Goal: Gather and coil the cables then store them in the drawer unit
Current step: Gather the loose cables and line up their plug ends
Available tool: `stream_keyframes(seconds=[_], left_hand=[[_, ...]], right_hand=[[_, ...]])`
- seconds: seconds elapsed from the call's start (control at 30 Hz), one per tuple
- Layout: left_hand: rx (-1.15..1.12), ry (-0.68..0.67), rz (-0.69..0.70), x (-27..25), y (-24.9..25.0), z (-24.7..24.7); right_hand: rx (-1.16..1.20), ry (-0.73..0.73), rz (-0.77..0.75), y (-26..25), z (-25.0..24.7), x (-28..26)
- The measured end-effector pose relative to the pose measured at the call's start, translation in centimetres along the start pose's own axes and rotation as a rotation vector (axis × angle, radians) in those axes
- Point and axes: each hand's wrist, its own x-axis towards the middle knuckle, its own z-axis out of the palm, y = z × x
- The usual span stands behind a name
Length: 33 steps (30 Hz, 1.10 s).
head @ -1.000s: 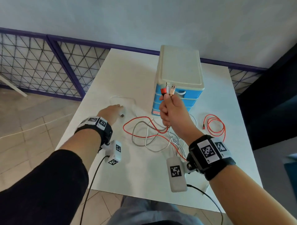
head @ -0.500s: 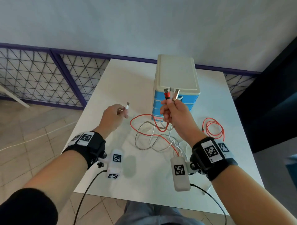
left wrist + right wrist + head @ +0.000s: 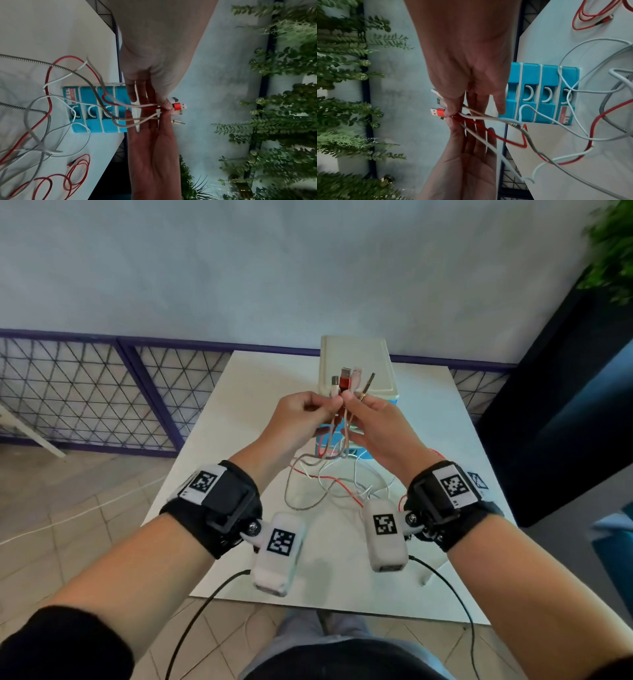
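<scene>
Both hands are raised together in front of the blue drawer unit (image 3: 356,361). My right hand (image 3: 349,399) pinches a bundle of cable ends (image 3: 346,380): a red USB plug, a white plug and a gold-tipped one. My left hand (image 3: 333,402) pinches a white cable's plug against that bundle. The red plug (image 3: 179,106) sticks out past the left hand (image 3: 167,106), and the red plug (image 3: 438,112) sits beside the right hand (image 3: 452,113). Red, white and braided grey cables (image 3: 325,491) hang from the hands in loose loops onto the white table (image 3: 239,405).
The drawer unit (image 3: 96,108) has several blue drawers, all closed, with cables draped across their fronts (image 3: 539,92). A separate coiled red cable (image 3: 72,175) lies on the table to the right of the unit. A mesh railing (image 3: 85,392) runs behind the table.
My left hand lifted a white cable's plug off the table and brought it up against the bundle in my right hand. Both hands rose higher.
</scene>
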Motion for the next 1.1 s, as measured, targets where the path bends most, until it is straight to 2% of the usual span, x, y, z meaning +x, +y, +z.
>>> stream_keyframes(seconds=[0.23, 0.43, 0.53, 0.63, 0.7, 0.77, 0.83, 0.93, 0.97, 1.03, 1.1], left_hand=[[0.001, -0.149, 0.012, -0.6, -1.7, 1.9], [-0.017, -0.222, -0.034, -0.8, -2.1, 3.0], [0.082, -0.245, -0.012, -0.8, -1.6, 3.4], [0.126, -0.260, -0.011, -0.8, -1.3, 3.7], [0.131, -0.263, -0.009, -0.9, -1.3, 3.9], [0.257, -0.241, 0.037, -0.7, -1.5, 4.1], [0.356, -0.145, 0.131, -0.4, -2.1, 4.2], [0.541, 0.096, 0.435, -1.4, -2.5, 4.0], [0.595, 0.093, 0.533, -1.8, -2.6, 3.8], [0.704, -0.091, 0.594, -2.9, -3.1, 3.5], [0.911, -0.387, 0.594, -3.4, -4.7, 3.4]], right_hand=[[-0.221, -0.017, 0.011, 0.6, -1.8, -1.5], [-0.151, -0.064, 0.105, 0.6, -2.4, -1.7], [-0.068, -0.092, 0.142, 0.6, -2.8, -1.6], [0.017, -0.086, 0.119, 0.4, -2.9, -1.2], [-0.008, -0.073, 0.070, 0.5, -2.7, -0.9], [-0.068, -0.046, 0.042, 0.4, -2.5, -0.7], [-0.122, 0.012, 0.023, 0.5, -2.5, -0.5], [-0.120, 0.108, -0.003, 0.3, -3.0, -0.1], [-0.069, 0.112, -0.008, 0.1, -3.3, 0.0], [0.049, 0.115, -0.018, -0.3, -3.7, 0.1], [0.084, 0.118, -0.028, -0.6, -4.0, 0.3]])
